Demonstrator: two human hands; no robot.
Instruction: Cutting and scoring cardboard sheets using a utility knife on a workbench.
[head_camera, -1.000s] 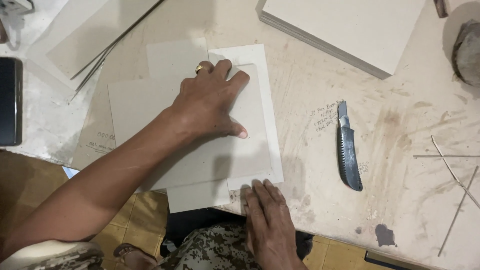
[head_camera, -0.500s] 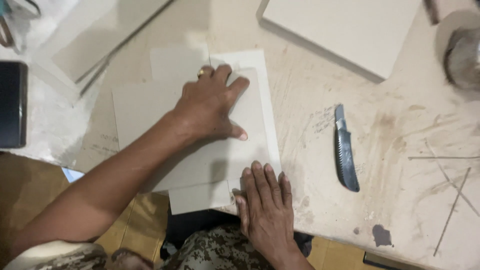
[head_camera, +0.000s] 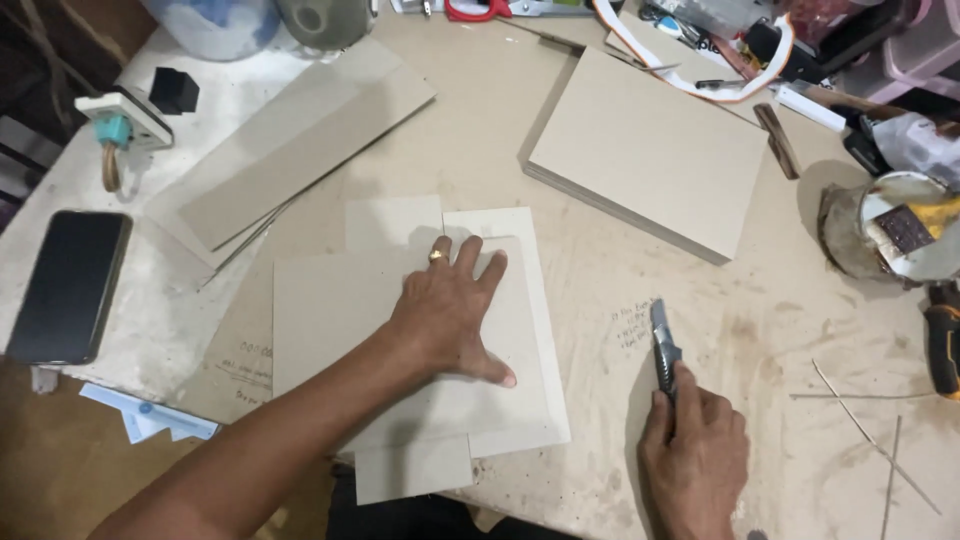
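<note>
My left hand (head_camera: 450, 312), a ring on one finger, lies flat and spread on a grey cardboard sheet (head_camera: 330, 310) that rests on a white sheet (head_camera: 540, 330) and other cardboard pieces. My right hand (head_camera: 695, 445) is closed around the handle end of a utility knife (head_camera: 663, 345), which lies on the worktable (head_camera: 760, 300) to the right of the sheets with its blade end pointing away from me.
A thick stack of grey boards (head_camera: 640, 150) lies at the back right, long cardboard strips (head_camera: 290, 140) at the back left. A black phone (head_camera: 70, 285) lies at the left edge. A glue tin (head_camera: 900, 230), thin wires (head_camera: 860, 420) and tools sit at the right.
My right hand left the near edge of the sheets, moved right and took hold of the knife. The view pulled back, showing more of the table. My left hand stayed on the cardboard.
</note>
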